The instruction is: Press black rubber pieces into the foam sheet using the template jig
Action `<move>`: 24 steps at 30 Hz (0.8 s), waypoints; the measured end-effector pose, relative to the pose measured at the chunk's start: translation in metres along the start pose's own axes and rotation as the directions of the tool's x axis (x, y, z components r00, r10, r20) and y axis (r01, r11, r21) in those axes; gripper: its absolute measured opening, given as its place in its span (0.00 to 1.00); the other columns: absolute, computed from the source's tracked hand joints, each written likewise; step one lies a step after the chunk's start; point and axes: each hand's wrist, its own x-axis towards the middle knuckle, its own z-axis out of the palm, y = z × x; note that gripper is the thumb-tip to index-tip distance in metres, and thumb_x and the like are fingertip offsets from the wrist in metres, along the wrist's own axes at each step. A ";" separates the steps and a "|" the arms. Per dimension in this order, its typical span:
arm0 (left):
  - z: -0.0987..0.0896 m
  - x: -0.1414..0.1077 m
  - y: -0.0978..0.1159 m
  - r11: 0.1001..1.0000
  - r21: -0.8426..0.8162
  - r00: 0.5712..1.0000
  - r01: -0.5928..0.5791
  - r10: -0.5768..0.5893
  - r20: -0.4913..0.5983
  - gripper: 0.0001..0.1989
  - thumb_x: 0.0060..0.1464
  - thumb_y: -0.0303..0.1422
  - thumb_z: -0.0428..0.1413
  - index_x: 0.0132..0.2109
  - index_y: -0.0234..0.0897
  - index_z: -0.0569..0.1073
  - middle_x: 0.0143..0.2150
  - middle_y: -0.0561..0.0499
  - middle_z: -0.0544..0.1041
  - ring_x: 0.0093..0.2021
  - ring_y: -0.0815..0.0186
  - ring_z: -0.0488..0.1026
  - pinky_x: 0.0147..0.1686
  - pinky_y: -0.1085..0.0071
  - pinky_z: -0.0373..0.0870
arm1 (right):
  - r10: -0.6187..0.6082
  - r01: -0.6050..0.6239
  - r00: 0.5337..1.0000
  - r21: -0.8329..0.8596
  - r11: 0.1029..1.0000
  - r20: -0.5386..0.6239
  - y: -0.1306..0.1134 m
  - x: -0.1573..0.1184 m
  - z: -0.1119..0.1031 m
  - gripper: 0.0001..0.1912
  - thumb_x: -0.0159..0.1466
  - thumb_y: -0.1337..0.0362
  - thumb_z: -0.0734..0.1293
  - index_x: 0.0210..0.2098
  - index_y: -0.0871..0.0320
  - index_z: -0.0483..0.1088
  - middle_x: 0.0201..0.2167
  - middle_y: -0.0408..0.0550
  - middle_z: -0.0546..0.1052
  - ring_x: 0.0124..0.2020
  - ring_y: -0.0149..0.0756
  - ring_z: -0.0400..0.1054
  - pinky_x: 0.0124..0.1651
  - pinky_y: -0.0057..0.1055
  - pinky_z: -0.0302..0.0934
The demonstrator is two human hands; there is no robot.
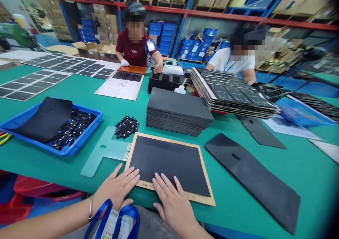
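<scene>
A black sheet [169, 161] lies flat inside a wooden-edged board [209, 182] in front of me. My left hand [119, 184] rests on the board's near left corner, fingers stretched out and holding nothing. Flat on the near edge of the black sheet lies my right hand [172, 198], its fingers spread. A pale green translucent template [106, 150] joins the board's left side at a metal hinge. Beyond it sits a pile of small black pieces [127, 127]. Behind the board stands a stack of black sheets [177, 111].
A blue tray [76, 145] with small black parts and a black sheet is at left. Long black sheets [254, 175] lie at right. Stacked panels [233, 90] stand at the back right. Two people work across the green table [132, 111].
</scene>
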 end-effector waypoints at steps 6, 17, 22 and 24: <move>0.008 -0.015 -0.005 0.479 -0.838 0.784 0.261 -0.612 -0.105 0.17 0.51 0.36 0.53 0.49 0.41 0.70 0.46 0.43 0.74 0.48 0.58 0.70 0.50 0.57 0.65 | -0.007 0.007 1.000 0.053 0.999 0.010 0.007 -0.013 -0.012 0.33 0.64 0.58 0.59 0.65 0.47 0.42 0.63 0.44 0.52 0.62 0.48 0.49 0.62 0.57 0.41; -0.009 0.009 0.007 -0.112 -0.992 0.792 -0.062 -0.610 0.019 0.36 0.47 0.30 0.56 0.63 0.43 0.53 0.29 0.55 0.69 0.23 0.73 0.63 0.23 0.75 0.61 | 0.336 -0.136 0.841 0.436 0.890 -0.425 0.036 0.004 -0.065 0.22 0.66 0.58 0.54 0.60 0.49 0.56 0.59 0.47 0.61 0.61 0.43 0.52 0.61 0.50 0.50; -0.040 0.052 -0.029 0.601 -0.773 0.817 0.201 -0.539 -0.206 0.12 0.53 0.30 0.50 0.44 0.36 0.73 0.31 0.51 0.71 0.31 0.68 0.68 0.35 0.71 0.66 | 0.364 -0.174 0.802 0.399 0.900 -0.473 0.044 0.023 -0.068 0.24 0.67 0.58 0.51 0.63 0.48 0.51 0.63 0.44 0.54 0.63 0.43 0.46 0.63 0.50 0.46; -0.056 0.072 -0.063 0.780 -0.556 0.773 0.286 -0.531 -0.348 0.12 0.52 0.27 0.49 0.42 0.36 0.74 0.34 0.50 0.72 0.35 0.67 0.69 0.38 0.70 0.66 | 0.246 -0.174 0.923 0.249 0.953 -0.297 0.044 0.034 -0.057 0.25 0.66 0.55 0.53 0.63 0.48 0.51 0.63 0.44 0.52 0.63 0.45 0.45 0.63 0.53 0.42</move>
